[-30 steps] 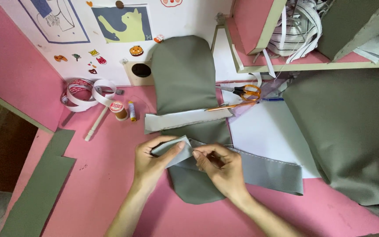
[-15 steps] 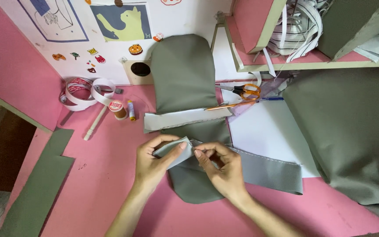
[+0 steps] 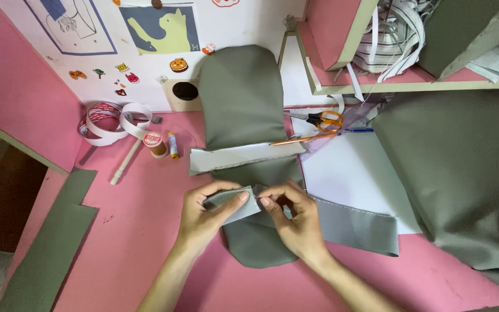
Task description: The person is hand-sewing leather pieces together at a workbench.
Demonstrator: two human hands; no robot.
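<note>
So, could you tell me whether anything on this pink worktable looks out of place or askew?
Nothing looks damaged or spilled. The orange-handled scissors lie open, their blades partly on the grey fabric piece, and loose white tape is coiled untidily at the back. Both hands, left hand and right hand, pinch a folded grey strip.

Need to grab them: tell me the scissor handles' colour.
Orange, on the scissors in the head view.

Matt grey-green strip [image 3: 342, 222], smooth like faux leather, pinched at its end. Beyond the grip, glossy orange plastic scissors [image 3: 319, 124]. Underneath, smooth matt pink tabletop [image 3: 140, 231].
</note>
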